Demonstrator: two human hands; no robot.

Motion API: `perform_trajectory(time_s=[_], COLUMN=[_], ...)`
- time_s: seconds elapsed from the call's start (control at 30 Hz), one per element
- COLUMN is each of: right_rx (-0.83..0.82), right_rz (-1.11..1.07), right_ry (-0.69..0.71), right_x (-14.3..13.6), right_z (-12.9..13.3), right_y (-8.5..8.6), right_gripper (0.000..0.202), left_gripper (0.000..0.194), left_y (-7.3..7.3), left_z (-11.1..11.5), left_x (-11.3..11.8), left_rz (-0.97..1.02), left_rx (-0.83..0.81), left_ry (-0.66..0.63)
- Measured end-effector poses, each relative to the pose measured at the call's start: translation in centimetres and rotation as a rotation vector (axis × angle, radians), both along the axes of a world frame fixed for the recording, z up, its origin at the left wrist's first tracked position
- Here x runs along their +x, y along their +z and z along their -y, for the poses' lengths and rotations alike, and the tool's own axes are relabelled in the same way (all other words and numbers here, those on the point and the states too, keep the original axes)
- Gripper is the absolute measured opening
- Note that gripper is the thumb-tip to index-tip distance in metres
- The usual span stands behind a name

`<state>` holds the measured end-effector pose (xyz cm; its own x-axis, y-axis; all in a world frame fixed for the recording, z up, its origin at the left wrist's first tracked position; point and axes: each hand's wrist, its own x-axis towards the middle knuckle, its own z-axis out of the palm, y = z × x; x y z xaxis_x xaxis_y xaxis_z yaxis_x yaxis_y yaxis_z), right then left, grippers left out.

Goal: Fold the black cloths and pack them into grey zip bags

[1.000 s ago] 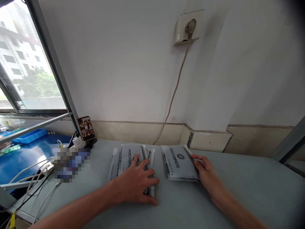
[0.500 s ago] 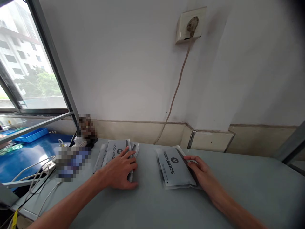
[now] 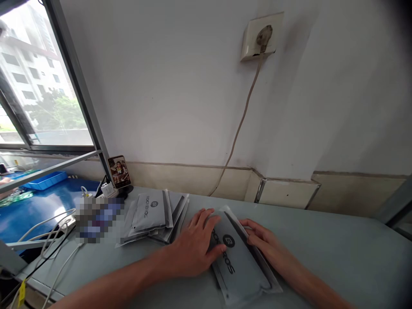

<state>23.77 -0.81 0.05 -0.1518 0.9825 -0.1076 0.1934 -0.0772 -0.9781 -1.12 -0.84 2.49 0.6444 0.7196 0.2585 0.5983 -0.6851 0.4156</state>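
Observation:
A frosted plastic bag marked ROCKBROS, with something flat and grey inside, lies tilted on the table in front of me. My right hand grips its right edge near the seal strip, thumb on top and fingers curled at the edge. My left hand rests on the bag's left side with fingers spread, covering part of the lettering. To the left, a pile of similar ROCKBROS bags lies overlapped and slightly fanned, just behind my left forearm.
A phone stands at the table's back left beside a white charger and tangled white cables. Behind the table, a cord runs down the wall from a socket. A blue tray sits beyond the metal frame.
My left hand has moved right, from the pile onto the separate bag. That bag has come nearer to me, with my right hand still at its edge.

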Motion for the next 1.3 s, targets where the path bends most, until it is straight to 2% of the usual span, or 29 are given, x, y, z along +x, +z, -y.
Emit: perform_trajectory(time_s=[0.07, 0.17, 0.27, 0.37, 0.47, 0.6, 0.7, 0.9, 1.07, 1.3], right_rx=[-0.052, -0.095, -0.109, -0.096, -0.037, 0.070, 0.113, 0.147, 0.053, 0.035], right_rz=[-0.070, -0.151, -0.180, -0.189, -0.117, 0.054, 0.096, 0.130, 0.121, 0.103], right_ry=[0.104, 0.204, 0.215, 0.229, 0.255, 0.218, 0.210, 0.215, 0.257, 0.306], right_x=[-0.2, -0.6, -0.8, -0.9, -0.8, -0.9, -1.1, -1.7, -2.0, -2.2], right_z=[0.4, 0.9, 1.2, 1.2, 1.2, 1.2, 1.3, 1.7, 2.1, 2.5], right_y=[0.4, 0.6, 0.7, 0.8, 0.8, 0.5, 0.2, 0.1, 0.4, 0.6], right_gripper=[0.034, 0.022, 0.017, 0.013, 0.018, 0.038, 0.043, 0.042, 0.042, 0.043], left_gripper=[0.064, 0.060, 0.052, 0.048, 0.042, 0.042, 0.044, 0.045, 0.043, 0.041], left_y=[-1.0, -2.1, -2.2, -1.9, -1.7, -1.5, -1.1, -0.5, -0.7, -1.6], left_z=[0.0, -0.2, -0.4, -0.7, -1.1, -1.4, -1.3, -0.9, -0.7, -0.3], left_x=[0.4, 0.6, 0.6, 0.4, 0.1, -0.3, -0.5, -0.4, -0.2, 0.4], left_rz=[0.100, 0.235, 0.274, 0.267, 0.280, 0.356, 0.349, 0.307, 0.314, 0.385], left_rx=[-0.063, -0.168, -0.261, -0.333, -0.382, -0.529, -0.641, -0.607, -0.691, -0.682], left_ry=[0.038, 0.147, 0.253, 0.303, 0.251, 0.041, -0.084, -0.104, -0.164, -0.076])
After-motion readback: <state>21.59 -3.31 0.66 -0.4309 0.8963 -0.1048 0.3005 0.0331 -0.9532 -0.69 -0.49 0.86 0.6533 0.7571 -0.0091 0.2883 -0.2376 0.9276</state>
